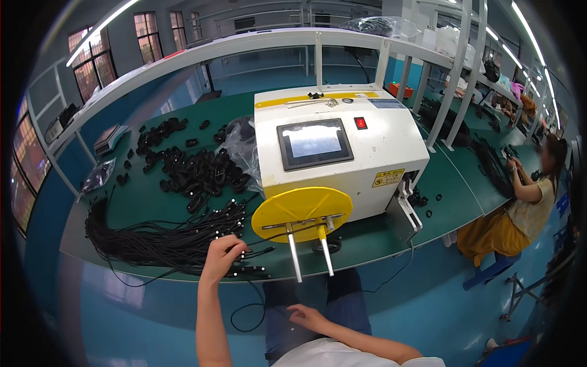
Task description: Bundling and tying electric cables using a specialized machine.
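My left hand [224,254] is at the table's front edge, its fingers curled in a pinch on a black cable [275,235]. That cable runs across to the two metal prongs [295,257] sticking out of a yellow disc [272,211]. The disc sits on the front of a white winding machine [342,144] with a lit screen [315,145]. Beside my left hand lies a large bundle of black cables [153,241] with pale-tipped connectors. Over my lap, my right hand [309,318] holds nothing, fingers loosely apart. A cable loop [247,330] hangs below the table edge.
Coiled black cables [208,171] are heaped on the green table [244,104], beside a clear plastic bag [239,144]. A grey shelf frame [238,46] spans the back. At the right, another person [526,196] sits handling black cables [489,162].
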The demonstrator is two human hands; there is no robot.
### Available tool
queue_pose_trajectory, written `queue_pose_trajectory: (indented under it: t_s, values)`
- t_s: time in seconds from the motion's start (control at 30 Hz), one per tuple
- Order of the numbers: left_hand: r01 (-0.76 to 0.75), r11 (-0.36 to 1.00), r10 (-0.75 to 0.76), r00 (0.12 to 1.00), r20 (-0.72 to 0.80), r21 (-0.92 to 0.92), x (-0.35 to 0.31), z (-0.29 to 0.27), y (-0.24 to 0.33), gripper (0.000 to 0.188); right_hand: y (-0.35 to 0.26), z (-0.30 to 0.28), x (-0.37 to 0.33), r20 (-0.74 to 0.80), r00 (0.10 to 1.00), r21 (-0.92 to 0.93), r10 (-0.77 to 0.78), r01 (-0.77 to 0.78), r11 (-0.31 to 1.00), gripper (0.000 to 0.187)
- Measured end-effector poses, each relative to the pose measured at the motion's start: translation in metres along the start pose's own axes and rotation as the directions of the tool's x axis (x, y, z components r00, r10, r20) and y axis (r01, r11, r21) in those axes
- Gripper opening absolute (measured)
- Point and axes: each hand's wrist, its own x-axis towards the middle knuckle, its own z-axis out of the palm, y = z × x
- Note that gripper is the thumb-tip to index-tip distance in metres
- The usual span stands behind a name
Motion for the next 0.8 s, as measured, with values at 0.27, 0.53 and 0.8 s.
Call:
queue_pose_trajectory:
  t_s: [0.27, 0.53, 0.8]
  values:
    - [0.227, 0.971, -0.234, 0.969, -0.081, -0.079, -0.048, -0.028, -0.048, 0.014, 0.004, -0.01, -0.01, 0.112, 0.986, 0.104, 0.125, -0.137, 0.985, 0.028]
    - [0.297, 0.939, -0.318, 0.942, -0.11, -0.172, -0.045, -0.023, -0.049, 0.016, 0.01, -0.004, -0.01, 0.1, 0.989, 0.153, 0.107, -0.121, 0.981, 0.023]
    - [0.267, 0.947, -0.293, 0.946, -0.14, -0.181, -0.046, -0.021, -0.059, 0.015, 0.01, -0.003, -0.009, 0.126, 0.984, 0.138, 0.124, -0.141, 0.98, 0.022]
